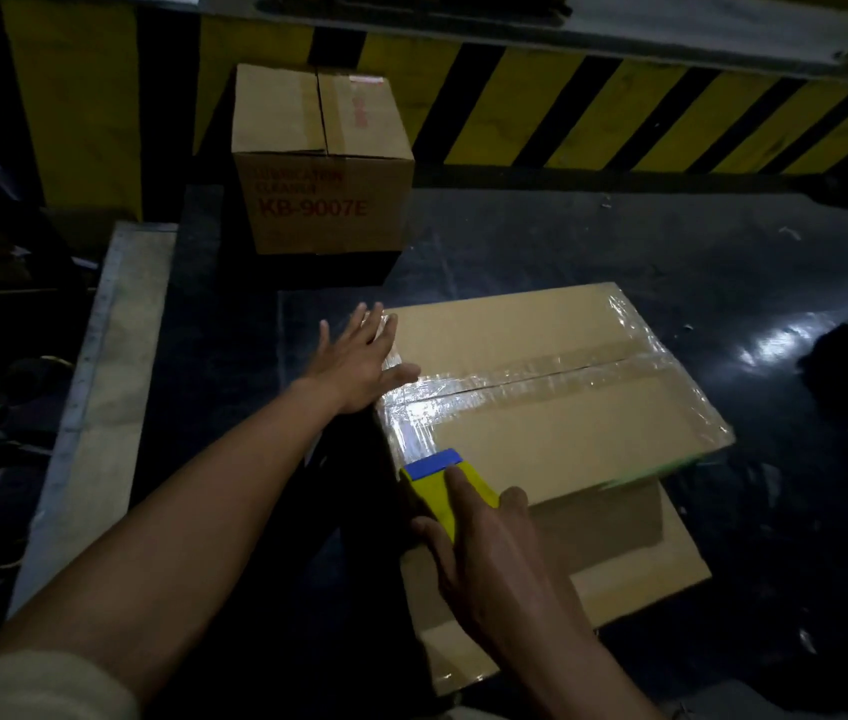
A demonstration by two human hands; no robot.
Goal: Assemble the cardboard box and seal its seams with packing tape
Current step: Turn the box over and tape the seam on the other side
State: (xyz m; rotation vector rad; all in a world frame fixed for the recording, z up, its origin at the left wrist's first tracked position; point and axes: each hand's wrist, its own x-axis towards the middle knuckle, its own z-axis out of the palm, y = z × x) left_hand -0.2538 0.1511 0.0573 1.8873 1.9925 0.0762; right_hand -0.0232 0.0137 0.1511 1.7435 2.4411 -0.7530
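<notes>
Cardboard box (567, 439) lies closed on a flat cardboard sheet (661, 569), in the middle of the dark glossy floor (723, 262). Clear packing tape (531, 381) shines along its centre seam and both end edges. Left hand (359, 356) is flat, fingers (367, 319) spread wide, pressing tape down at the box's far left corner. Right hand (484, 548) grips a yellow-and-blue tape dispenser (437, 475), its blue nose touching the top's near left corner. Behind, a sealed carton printed KB-9007E (323, 200) stands against the yellow-and-black striped wall (567, 106).
</notes>
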